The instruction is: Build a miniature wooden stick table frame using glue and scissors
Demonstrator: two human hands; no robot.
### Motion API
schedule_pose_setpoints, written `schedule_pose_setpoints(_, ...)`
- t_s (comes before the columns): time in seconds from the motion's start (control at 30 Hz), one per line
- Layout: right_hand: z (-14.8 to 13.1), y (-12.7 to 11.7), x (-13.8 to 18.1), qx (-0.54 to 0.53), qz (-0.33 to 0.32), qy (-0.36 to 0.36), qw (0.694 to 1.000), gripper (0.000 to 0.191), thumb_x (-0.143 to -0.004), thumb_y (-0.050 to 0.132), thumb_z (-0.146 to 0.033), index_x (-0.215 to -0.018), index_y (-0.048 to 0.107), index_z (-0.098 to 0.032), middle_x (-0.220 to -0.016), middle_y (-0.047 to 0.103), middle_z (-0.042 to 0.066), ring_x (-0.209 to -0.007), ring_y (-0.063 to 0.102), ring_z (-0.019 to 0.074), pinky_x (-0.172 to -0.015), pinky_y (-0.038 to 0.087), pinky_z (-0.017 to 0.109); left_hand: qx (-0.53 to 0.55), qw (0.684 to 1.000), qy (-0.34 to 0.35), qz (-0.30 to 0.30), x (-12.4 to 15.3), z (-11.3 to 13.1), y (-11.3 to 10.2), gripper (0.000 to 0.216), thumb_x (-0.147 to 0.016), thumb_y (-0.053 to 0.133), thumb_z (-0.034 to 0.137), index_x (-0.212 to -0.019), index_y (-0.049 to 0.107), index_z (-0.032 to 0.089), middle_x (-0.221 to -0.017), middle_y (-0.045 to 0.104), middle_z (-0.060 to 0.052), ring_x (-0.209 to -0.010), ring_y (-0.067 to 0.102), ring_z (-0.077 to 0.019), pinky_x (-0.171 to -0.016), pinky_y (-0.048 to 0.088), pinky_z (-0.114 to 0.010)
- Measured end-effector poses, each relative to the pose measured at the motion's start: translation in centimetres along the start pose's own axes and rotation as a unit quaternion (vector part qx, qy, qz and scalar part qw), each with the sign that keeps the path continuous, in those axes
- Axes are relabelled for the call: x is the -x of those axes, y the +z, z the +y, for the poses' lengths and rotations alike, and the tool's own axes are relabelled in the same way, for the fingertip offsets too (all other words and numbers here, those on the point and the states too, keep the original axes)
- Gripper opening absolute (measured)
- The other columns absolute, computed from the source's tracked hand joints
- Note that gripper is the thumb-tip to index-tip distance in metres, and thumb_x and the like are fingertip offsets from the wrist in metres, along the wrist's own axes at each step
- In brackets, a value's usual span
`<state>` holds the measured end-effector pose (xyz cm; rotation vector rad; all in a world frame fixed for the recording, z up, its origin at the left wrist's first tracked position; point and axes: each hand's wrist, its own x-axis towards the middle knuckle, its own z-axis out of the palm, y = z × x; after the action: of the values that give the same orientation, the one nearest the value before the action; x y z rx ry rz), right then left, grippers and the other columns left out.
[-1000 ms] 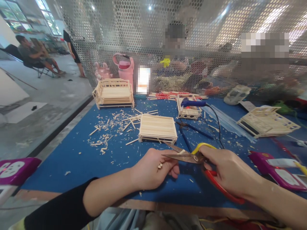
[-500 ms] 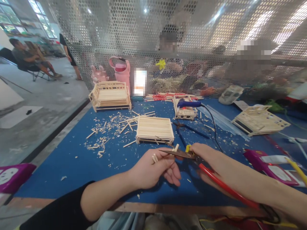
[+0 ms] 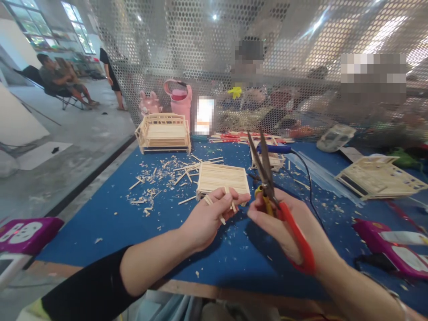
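My left hand (image 3: 210, 214) is closed on a few short wooden sticks (image 3: 220, 206), held just in front of a flat slatted stick panel (image 3: 223, 178) on the blue mat (image 3: 133, 227). My right hand (image 3: 287, 223) grips scissors (image 3: 267, 178) with red and yellow handles; their blades point up and away, slightly apart, clear of the sticks. The two hands are close together, almost touching at the fingertips.
Stick scraps (image 3: 157, 183) litter the mat left of the panel. Stick-built frames stand at the back left (image 3: 163, 133), centre (image 3: 272, 158) and right (image 3: 377, 176). A blue glue gun (image 3: 276, 149) with black cord, purple packs (image 3: 391, 247) (image 3: 26, 232), a pink bottle (image 3: 180, 100) and a mesh screen with people behind.
The scissors swung from lying across the sticks to blades pointing upward. My left hand drew the cut sticks up toward the panel.
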<state>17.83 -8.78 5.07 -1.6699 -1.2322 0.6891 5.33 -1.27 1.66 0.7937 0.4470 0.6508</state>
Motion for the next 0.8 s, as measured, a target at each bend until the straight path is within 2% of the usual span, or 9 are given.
schedule_pose_setpoints(0.2,-0.3,2.2,-0.9,-0.089,0.025,-0.03,0.995,0.019,-0.061,0.063,-0.033,-0.07,0.053,-0.019,-0.064,0.06,0.0,-0.059,0.057,0.0142,-0.058,0.049,0.027,0.033,0.996,0.081,-0.021,0.1,-0.6,0.7,0.02,-0.067,0.072,0.032,-0.072,0.061,0.016,-0.085,0.069,-0.004,-0.09,0.061,-0.0169,-0.088,0.04,-0.028)
schedule_pose_setpoints(0.3,-0.3,2.3,-1.2,-0.085,0.046,-0.034,0.995,0.019,-0.059,0.064,-0.033,-0.064,0.051,-0.02,-0.061,0.059,-0.001,-0.056,0.055,0.014,-0.057,0.048,0.028,0.048,0.994,0.094,0.011,0.3,-1.1,1.2,0.019,-0.067,0.072,0.032,-0.075,0.064,0.016,-0.085,0.069,-0.003,-0.089,0.061,-0.0164,-0.089,0.04,-0.029)
schedule_pose_setpoints(0.47,-0.2,2.6,-0.9,-0.076,0.036,-0.051,0.995,0.017,-0.059,0.062,-0.034,-0.063,0.051,-0.021,-0.06,0.058,-0.001,-0.055,0.053,0.0141,-0.054,0.046,0.027,0.076,0.989,0.099,0.08,0.7,-1.8,1.8,0.019,-0.067,0.072,0.03,-0.08,0.068,0.017,-0.088,0.069,-0.003,-0.088,0.061,-0.0143,-0.085,0.043,-0.025)
schedule_pose_setpoints(0.67,0.5,3.3,-0.2,-0.089,0.035,-0.062,0.994,0.017,-0.063,0.061,-0.03,-0.07,0.051,-0.02,-0.068,0.062,0.001,-0.061,0.055,0.0139,-0.059,0.047,0.026,0.081,0.987,0.103,0.092,1.3,-2.5,2.7,0.025,-0.062,0.075,0.035,-0.078,0.068,0.017,-0.084,0.07,-0.003,-0.088,0.062,-0.0163,-0.084,0.044,-0.025)
schedule_pose_setpoints(0.8,0.7,2.4,0.0,-0.075,0.024,-0.068,0.995,0.016,-0.063,0.062,-0.028,-0.066,0.049,-0.02,-0.06,0.057,-0.002,-0.052,0.051,0.0114,-0.051,0.044,0.023,0.028,0.99,0.092,0.103,1.7,-1.7,2.3,0.029,-0.07,0.068,0.039,-0.09,0.066,0.018,-0.088,0.069,-0.004,-0.088,0.062,-0.0162,-0.083,0.045,-0.027)
